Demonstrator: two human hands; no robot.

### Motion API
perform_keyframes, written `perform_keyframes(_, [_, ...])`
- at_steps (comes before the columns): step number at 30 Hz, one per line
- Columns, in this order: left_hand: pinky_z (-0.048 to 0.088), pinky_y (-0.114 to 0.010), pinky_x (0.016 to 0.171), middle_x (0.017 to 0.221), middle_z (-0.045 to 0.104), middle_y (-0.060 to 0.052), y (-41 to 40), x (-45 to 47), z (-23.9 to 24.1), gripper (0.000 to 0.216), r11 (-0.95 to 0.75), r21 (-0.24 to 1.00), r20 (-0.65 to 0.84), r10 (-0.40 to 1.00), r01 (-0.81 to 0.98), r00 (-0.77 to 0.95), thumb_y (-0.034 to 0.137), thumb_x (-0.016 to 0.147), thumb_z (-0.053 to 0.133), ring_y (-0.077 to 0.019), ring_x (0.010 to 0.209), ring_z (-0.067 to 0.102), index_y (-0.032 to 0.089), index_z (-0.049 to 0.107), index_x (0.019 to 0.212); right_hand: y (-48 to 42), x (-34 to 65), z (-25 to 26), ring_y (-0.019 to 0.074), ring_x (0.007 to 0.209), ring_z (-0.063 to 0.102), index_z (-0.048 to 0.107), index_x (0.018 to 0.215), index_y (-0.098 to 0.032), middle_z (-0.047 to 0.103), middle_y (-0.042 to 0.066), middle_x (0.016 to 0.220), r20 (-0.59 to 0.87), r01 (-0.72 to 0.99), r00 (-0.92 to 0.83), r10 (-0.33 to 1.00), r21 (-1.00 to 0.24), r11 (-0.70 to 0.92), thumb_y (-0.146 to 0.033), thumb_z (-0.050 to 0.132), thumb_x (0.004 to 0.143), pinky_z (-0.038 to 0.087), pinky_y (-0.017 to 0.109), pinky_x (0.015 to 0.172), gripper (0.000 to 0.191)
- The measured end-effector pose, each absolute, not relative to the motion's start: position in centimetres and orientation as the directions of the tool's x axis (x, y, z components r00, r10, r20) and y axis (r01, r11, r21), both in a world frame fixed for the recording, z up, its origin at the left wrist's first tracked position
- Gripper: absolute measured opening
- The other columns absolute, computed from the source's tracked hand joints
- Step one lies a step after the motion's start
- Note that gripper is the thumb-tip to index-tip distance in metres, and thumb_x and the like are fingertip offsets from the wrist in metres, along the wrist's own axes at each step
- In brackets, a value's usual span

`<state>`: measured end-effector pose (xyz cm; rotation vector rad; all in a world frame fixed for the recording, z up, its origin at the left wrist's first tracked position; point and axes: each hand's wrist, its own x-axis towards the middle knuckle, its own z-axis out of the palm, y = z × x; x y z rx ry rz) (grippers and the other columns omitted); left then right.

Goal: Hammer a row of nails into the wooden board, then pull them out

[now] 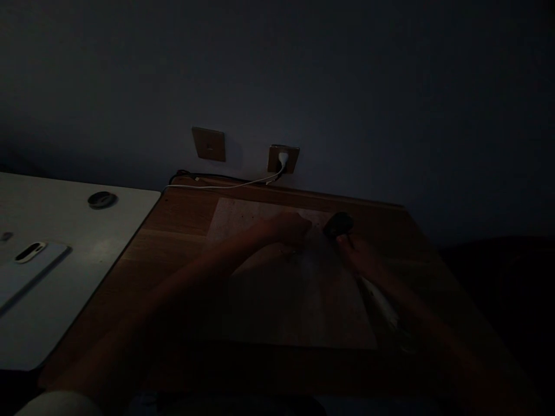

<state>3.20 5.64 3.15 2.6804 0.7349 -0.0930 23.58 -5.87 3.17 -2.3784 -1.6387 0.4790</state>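
Note:
The scene is very dark. My left hand (289, 228) rests with curled fingers on a pale sheet (243, 216) spread over the wooden table (173, 231). My right hand (359, 257) lies just to its right, touching a small dark rounded object (339, 224) at its fingertips. Whether that hand grips the object is too dim to tell. A pale slender thing (381, 303) lies along my right forearm.
Two wall sockets (209, 143), one with a white plug (283, 157) and a cable (217, 186) running left along the table's back edge. A white table (65, 277) stands at the left with a phone (30, 260) and a round dark disc (102, 199).

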Motion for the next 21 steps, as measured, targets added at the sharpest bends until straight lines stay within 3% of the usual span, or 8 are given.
perform_keyframes(4, [0.052,-0.033,0.067,0.099,0.075,-0.013,3.7,3.0,3.7,0.032,-0.795,0.331,-0.15,0.488,0.508,0.86,0.028,0.079,0.068,-0.029,0.087,0.072,0.019,0.07,0.109,-6.2,23.6,2.6,0.0266,0.077,0.069,0.06,0.083,-0.021,0.07,0.012,0.081,-0.144,0.855,0.334,0.931,-0.37,-0.364,-0.04,0.041,0.099,0.04,0.031,0.062,0.031])
perform_keyframes(10, [0.05,-0.031,0.063,0.089,0.076,-0.014,3.8,3.7,3.1,0.016,-0.843,0.301,-0.066,0.447,0.445,0.892,0.019,0.077,0.068,-0.0287,0.083,0.072,0.016,0.075,0.092,-6.8,23.7,1.6,0.0277,0.077,0.069,0.061,0.094,-0.02,0.069,0.011,0.08,-0.129,0.826,0.342,0.931,-0.43,-0.363,-0.048,0.035,0.1,0.043,0.033,0.063,0.039])
perform_keyframes(13, [0.051,-0.029,0.067,0.084,0.075,-0.01,5.9,3.9,2.3,0.012,-0.804,0.405,0.011,0.481,0.436,0.877,0.017,0.074,0.069,-0.0235,0.077,0.071,0.016,0.075,0.084,-7.0,23.8,1.2,0.0292,0.084,0.07,0.062,0.094,-0.02,0.07,0.013,0.087,-0.106,0.817,0.339,0.935,-0.458,-0.349,-0.049,0.035,0.099,0.046,0.035,0.068,0.04])
perform_keyframes(17, [0.05,-0.025,0.071,0.084,0.075,-0.004,9.0,4.0,1.2,0.018,-0.673,0.612,0.121,0.599,0.415,0.792,0.013,0.072,0.068,-0.0171,0.075,0.068,0.015,0.076,0.088,-7.1,23.9,0.9,0.0295,0.085,0.069,0.063,0.095,-0.019,0.07,0.014,0.088,-0.087,0.807,0.331,0.94,-0.49,-0.329,-0.051,0.035,0.098,0.046,0.035,0.07,0.043])
perform_keyframes(21, [0.051,-0.025,0.075,0.089,0.076,-0.005,9.7,3.8,0.0,0.019,-0.634,0.669,0.186,0.648,0.388,0.738,0.015,0.077,0.067,-0.0163,0.08,0.069,0.013,0.076,0.093,-7.3,23.9,0.8,0.029,0.084,0.069,0.063,0.097,-0.018,0.07,0.013,0.085,-0.083,0.795,0.326,0.942,-0.515,-0.321,-0.052,0.036,0.097,0.046,0.034,0.067,0.044])
